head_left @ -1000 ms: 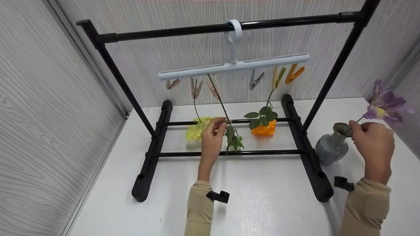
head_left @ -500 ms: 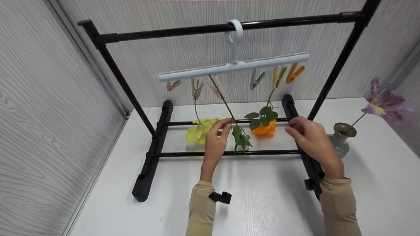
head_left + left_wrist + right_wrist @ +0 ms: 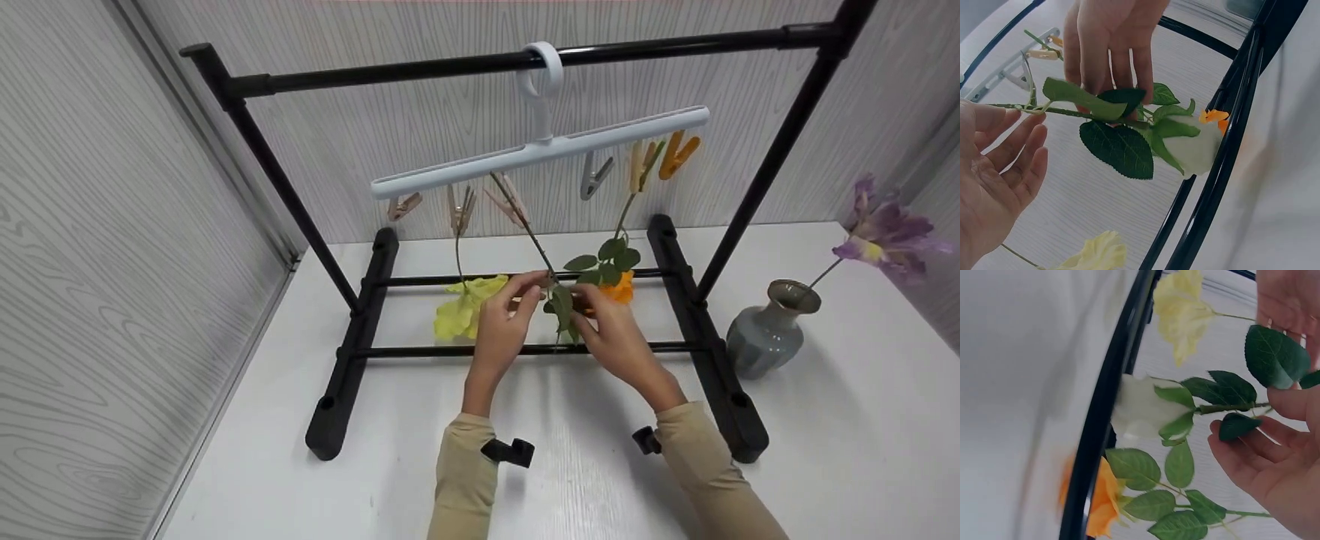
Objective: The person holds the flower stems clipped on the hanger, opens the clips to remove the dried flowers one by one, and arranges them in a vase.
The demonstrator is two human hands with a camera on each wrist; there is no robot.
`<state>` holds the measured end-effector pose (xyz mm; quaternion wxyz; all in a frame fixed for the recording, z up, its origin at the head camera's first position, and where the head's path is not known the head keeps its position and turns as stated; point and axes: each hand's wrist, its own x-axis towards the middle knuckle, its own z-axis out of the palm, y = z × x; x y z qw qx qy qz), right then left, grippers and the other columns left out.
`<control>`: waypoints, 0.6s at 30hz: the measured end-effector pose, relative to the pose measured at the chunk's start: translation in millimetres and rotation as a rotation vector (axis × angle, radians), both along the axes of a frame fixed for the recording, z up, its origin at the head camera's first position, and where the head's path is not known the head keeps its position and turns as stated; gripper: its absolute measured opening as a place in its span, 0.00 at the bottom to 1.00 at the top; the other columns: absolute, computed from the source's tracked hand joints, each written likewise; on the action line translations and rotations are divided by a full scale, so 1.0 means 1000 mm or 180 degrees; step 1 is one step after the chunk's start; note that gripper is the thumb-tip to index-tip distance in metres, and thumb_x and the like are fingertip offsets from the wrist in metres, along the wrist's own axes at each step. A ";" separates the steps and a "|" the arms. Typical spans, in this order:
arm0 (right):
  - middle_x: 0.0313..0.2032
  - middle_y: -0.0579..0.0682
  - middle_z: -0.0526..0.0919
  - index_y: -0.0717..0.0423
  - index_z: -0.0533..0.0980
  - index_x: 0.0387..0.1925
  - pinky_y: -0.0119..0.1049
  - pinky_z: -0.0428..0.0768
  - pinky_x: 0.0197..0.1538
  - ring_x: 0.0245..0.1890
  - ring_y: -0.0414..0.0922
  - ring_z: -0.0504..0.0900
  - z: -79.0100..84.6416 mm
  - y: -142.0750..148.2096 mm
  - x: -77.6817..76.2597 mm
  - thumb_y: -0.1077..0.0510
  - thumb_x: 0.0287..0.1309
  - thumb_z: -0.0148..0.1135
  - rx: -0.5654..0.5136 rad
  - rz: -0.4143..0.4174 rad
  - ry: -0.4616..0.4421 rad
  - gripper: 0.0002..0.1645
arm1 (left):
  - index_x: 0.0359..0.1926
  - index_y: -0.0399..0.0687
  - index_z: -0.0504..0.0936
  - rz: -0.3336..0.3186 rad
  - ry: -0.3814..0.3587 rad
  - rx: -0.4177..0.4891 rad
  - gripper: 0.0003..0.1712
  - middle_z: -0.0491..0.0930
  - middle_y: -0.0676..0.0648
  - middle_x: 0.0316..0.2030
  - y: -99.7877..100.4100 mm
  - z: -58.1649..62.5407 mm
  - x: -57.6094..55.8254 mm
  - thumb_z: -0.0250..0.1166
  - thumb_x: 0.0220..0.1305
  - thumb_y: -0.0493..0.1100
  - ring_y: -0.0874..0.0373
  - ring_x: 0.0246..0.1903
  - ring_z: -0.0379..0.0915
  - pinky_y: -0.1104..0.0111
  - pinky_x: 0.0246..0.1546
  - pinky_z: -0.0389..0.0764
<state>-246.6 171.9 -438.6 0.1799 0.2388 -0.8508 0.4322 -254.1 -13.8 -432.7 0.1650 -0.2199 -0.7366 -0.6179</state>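
A white rose (image 3: 1143,408) hangs head down, its stem slanting up to the left part of the pale blue clip hanger (image 3: 536,153). My left hand (image 3: 504,326) holds the stem above the leaves with curved fingers. On the other side my right hand (image 3: 616,341) pinches the same rose lower down, its thumb across the stem by the green leaves (image 3: 1278,354). A yellow flower (image 3: 461,311) hangs left of my left hand. Just behind my right hand hangs an orange flower (image 3: 619,288) with leaves. In the head view, leaves and hands hide the white bloom.
The hanger hooks over a black rack (image 3: 405,73) with two low crossbars. Several clothespins (image 3: 596,180) hang below it. A grey-blue vase (image 3: 765,341) holding a purple flower (image 3: 889,232) stands right of the rack on the white table (image 3: 525,495).
My right hand has left the purple flower in the vase and come left to the white rose. My left hand has shifted right with the stem, and the hanger now tilts more, left end lower.
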 end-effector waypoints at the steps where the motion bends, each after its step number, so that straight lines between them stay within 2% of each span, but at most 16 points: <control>1: 0.48 0.65 0.85 0.70 0.75 0.55 0.54 0.84 0.51 0.48 0.61 0.86 -0.002 -0.001 -0.001 0.75 0.65 0.63 -0.0027 -0.0028 0.0006 0.18 | 0.58 0.39 0.84 -0.0008 0.0003 -0.0003 0.15 0.87 0.43 0.50 0.000 0.000 0.000 0.58 0.78 0.39 0.52 0.46 0.84 0.61 0.48 0.82; 8: 0.40 0.63 0.85 0.69 0.74 0.50 0.50 0.86 0.41 0.37 0.57 0.86 -0.009 -0.003 -0.003 0.80 0.60 0.63 -0.0135 -0.0176 0.0219 0.17 | 0.60 0.38 0.82 -0.0120 0.0010 0.0024 0.16 0.87 0.44 0.48 0.000 0.004 0.003 0.58 0.79 0.39 0.45 0.47 0.84 0.61 0.49 0.82; 11: 0.35 0.60 0.85 0.68 0.74 0.48 0.47 0.85 0.37 0.33 0.53 0.84 -0.011 -0.003 -0.002 0.79 0.60 0.64 -0.0084 -0.0180 0.0357 0.17 | 0.59 0.38 0.83 -0.0018 0.0064 0.0063 0.15 0.88 0.45 0.47 -0.001 0.004 0.003 0.57 0.79 0.39 0.48 0.47 0.84 0.63 0.48 0.81; 14: 0.33 0.58 0.84 0.67 0.74 0.48 0.44 0.84 0.35 0.31 0.50 0.83 -0.011 -0.004 -0.002 0.78 0.61 0.64 -0.0023 -0.0132 0.0431 0.15 | 0.53 0.37 0.84 0.0389 0.0283 0.0183 0.13 0.89 0.46 0.44 -0.005 0.003 0.001 0.57 0.79 0.38 0.50 0.45 0.84 0.65 0.44 0.80; 18: 0.33 0.59 0.84 0.67 0.74 0.48 0.45 0.85 0.35 0.32 0.50 0.84 -0.011 -0.006 0.000 0.75 0.63 0.66 0.0019 -0.0067 0.0448 0.14 | 0.48 0.36 0.84 0.1195 0.0614 0.0464 0.10 0.88 0.44 0.42 -0.013 0.001 -0.004 0.58 0.77 0.35 0.50 0.44 0.82 0.65 0.42 0.79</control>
